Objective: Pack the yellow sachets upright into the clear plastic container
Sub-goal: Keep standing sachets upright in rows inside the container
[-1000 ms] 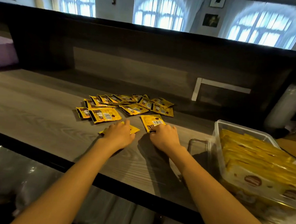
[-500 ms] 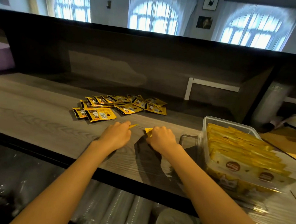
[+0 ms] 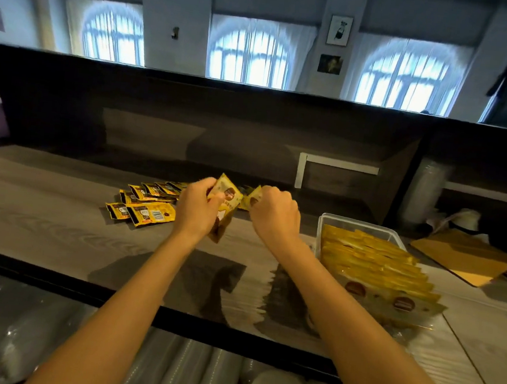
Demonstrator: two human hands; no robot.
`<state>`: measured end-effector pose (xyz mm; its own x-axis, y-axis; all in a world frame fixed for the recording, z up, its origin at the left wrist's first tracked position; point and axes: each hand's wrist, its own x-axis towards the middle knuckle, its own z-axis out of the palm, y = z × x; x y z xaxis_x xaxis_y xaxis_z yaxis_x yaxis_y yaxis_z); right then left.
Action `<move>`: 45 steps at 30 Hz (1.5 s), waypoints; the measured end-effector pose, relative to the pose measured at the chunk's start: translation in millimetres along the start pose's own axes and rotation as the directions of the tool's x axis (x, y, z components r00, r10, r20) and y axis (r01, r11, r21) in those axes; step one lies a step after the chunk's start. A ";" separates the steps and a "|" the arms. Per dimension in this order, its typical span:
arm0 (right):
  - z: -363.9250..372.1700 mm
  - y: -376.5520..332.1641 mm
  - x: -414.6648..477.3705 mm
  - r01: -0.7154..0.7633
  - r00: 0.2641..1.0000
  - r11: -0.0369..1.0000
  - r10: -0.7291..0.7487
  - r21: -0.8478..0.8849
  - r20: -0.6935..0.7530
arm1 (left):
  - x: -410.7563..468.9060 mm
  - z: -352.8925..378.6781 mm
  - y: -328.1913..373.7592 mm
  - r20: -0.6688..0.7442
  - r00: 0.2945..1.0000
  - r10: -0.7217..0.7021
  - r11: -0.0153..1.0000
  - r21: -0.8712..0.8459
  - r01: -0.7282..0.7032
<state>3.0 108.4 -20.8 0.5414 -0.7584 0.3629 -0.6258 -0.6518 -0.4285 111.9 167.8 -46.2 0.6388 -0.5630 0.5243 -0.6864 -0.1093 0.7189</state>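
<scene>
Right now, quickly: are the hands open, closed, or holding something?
Left hand: closed, gripping a yellow sachet.
Right hand: closed, pinching a second yellow sachet.

Matt grey wood grain seen on tabletop (image 3: 41, 227). Glossy, crinkled printed film noted on yellow sachets (image 3: 151, 213). container (image 3: 363, 225) made of clear, smooth plastic. Matt brown cardboard sheet (image 3: 462, 258) noted. Shiny clear wrap (image 3: 182, 367) seen below.

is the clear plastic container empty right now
No, the clear plastic container holds rows of yellow sachets standing on edge.
</scene>
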 end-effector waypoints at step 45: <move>-102.7 197.5 -16.0 -0.275 0.952 0.921 0.219 0.277 0.215 | 6.8 141.3 97.2 0.650 0.745 0.150 0.988 -0.074 -0.134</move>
<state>-186.9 -8.7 -26.3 0.4989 -0.8636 0.0734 -0.5693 -0.3904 -0.7235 0.4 37.5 -37.2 0.1474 -0.9682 0.2020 -0.7379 0.0283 0.6743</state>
